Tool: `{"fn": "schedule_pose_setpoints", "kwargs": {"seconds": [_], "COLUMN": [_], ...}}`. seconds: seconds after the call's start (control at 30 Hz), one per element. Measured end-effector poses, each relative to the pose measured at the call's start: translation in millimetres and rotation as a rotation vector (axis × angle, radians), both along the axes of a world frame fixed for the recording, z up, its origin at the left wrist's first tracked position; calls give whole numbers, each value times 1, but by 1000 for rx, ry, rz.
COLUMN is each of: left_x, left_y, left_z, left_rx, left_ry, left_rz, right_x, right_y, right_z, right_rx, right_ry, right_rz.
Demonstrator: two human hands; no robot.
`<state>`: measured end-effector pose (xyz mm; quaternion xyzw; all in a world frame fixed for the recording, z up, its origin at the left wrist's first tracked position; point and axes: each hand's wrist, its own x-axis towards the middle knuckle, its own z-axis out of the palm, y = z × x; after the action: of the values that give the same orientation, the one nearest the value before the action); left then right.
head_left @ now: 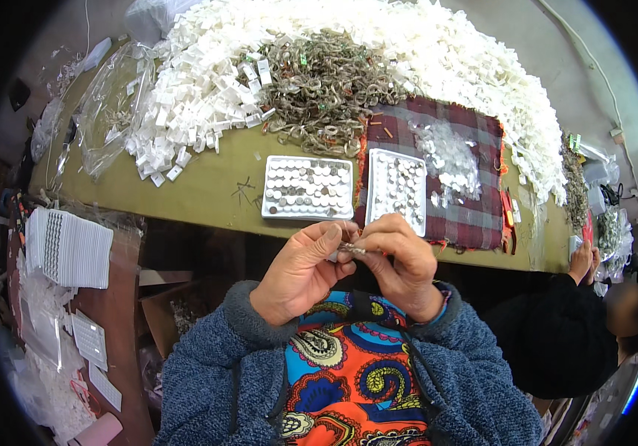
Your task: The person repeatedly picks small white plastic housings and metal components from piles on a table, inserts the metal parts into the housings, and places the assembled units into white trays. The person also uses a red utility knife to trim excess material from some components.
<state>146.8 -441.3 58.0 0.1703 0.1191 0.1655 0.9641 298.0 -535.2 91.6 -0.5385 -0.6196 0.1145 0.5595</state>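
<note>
In front of my chest, just off the table's near edge, my left hand [298,269] and my right hand [402,256] meet at the fingertips. Between them is a small twisted grey-brown bundle [352,249], partly covered by the fingers. Both hands pinch it, thumbs against fingers; its exact kind is too small to make out. Just beyond the hands stand two white trays: the left tray [308,216] and the right tray [371,186], each with rows of small round white and dark pieces. The right tray rests on a dark plaid cloth [478,230].
Behind the trays lies a heap of grey-brown coiled strands [326,89], ringed by a large pile of small white plastic pieces [192,97]. Clear flakes [449,160] cover part of the cloth, near red-handled pliers [508,223]. White trays [73,249] stack at left. A co-worker's hand [581,262] is at right.
</note>
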Motion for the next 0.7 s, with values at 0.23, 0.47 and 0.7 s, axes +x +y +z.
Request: {"fn": "schedule_pose_setpoints", "kwargs": {"seconds": [0.23,0.47,0.7], "left_x": [-10,-12,-18], "left_y": [-8,-13,-3], "left_z": [-2,5,8], "left_rx": [259,729,1640], "left_ry": [124,311,134], "left_rz": [162,402,578], "right_x": [8,2,-2], "right_y": [-16,-11,-10], "right_z": [-7,-3,-17], "right_rx": [-165,-520,-730], "right_ry": [291,597,878], "right_rz": [93,-26,246]}}
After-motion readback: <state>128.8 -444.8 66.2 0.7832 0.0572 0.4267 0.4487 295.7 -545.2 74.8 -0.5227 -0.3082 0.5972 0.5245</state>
